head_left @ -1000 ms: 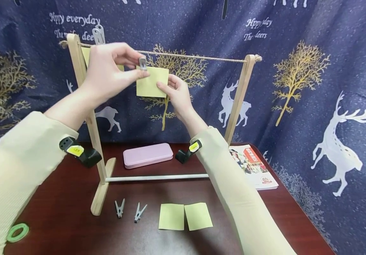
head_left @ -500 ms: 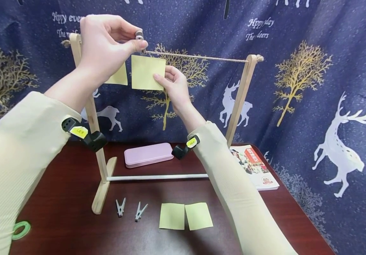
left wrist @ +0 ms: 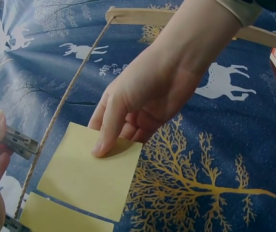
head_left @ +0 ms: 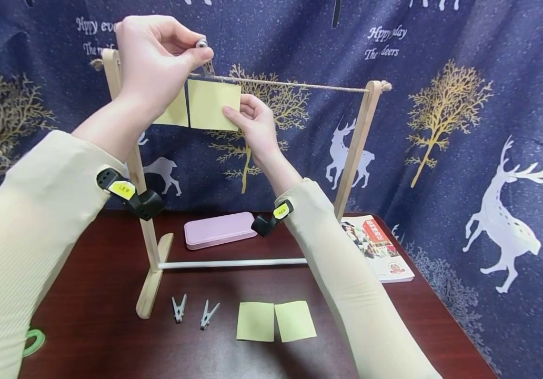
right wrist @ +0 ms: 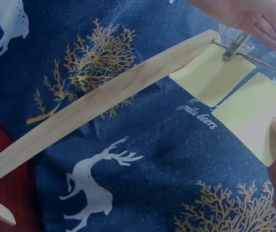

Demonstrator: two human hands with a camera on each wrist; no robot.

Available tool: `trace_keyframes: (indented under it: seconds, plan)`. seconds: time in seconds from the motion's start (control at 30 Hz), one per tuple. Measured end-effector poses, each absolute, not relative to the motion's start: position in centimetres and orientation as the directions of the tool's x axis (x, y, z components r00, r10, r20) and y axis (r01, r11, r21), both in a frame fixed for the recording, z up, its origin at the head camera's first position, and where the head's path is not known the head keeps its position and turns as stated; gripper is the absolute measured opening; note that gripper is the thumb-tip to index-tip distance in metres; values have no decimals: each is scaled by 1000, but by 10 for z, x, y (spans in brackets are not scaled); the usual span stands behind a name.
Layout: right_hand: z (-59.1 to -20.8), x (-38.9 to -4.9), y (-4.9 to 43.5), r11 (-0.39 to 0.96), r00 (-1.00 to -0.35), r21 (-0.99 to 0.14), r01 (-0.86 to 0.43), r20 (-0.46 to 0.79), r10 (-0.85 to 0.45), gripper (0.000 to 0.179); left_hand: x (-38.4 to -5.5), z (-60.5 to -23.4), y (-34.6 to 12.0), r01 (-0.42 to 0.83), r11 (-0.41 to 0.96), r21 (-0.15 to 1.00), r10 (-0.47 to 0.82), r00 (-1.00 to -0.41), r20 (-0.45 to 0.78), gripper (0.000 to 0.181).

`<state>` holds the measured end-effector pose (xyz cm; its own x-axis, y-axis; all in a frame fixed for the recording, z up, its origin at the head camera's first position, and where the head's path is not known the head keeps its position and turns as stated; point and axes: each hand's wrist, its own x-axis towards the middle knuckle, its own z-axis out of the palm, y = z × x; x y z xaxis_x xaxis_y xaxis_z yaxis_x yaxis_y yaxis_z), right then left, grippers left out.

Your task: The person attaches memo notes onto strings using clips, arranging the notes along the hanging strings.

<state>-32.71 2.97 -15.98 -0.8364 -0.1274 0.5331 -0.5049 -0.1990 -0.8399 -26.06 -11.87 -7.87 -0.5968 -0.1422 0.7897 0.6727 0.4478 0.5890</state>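
My left hand (head_left: 146,58) pinches a grey clothespin (head_left: 208,64) between thumb and fingers, its tip at the twine (head_left: 295,84) strung across a wooden frame. Just below the twine, my right hand (head_left: 258,123) pinches a yellow sticky note (head_left: 212,105) by its right edge. In the left wrist view that clothespin (left wrist: 20,141) meets the twine, while the sticky note (left wrist: 92,169) lies a little apart from it. Another yellow note (right wrist: 213,75) hangs from the twine by its own clothespin (right wrist: 236,47), next to the held one.
Two clothespins (head_left: 208,315) and two yellow notes (head_left: 255,322) lie on the dark red table (head_left: 195,358). Behind the frame's white crossbar (head_left: 233,263) sits a pink case (head_left: 219,230). A booklet (head_left: 380,252) is at right, a green ring (head_left: 34,342) at left.
My left hand has risen with the clothespin, from the note up to the twine. My right hand has moved the note up and left, beside the hanging note.
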Motion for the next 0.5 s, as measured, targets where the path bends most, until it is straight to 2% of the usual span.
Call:
trace_keyframes:
  seconds: [0.17, 0.5]
  plan:
    - [-159, -326, 29, -214, -835, -838, -502, 534, -134, 25, -264, -78, -116, 692, 412, 592, -135, -597, 791, 4]
    - [-157, -327, 30, -245, -836, -835, -492, 532, -135, 24, -265, -78, -115, 671, 434, 602, -121, -618, 777, 5]
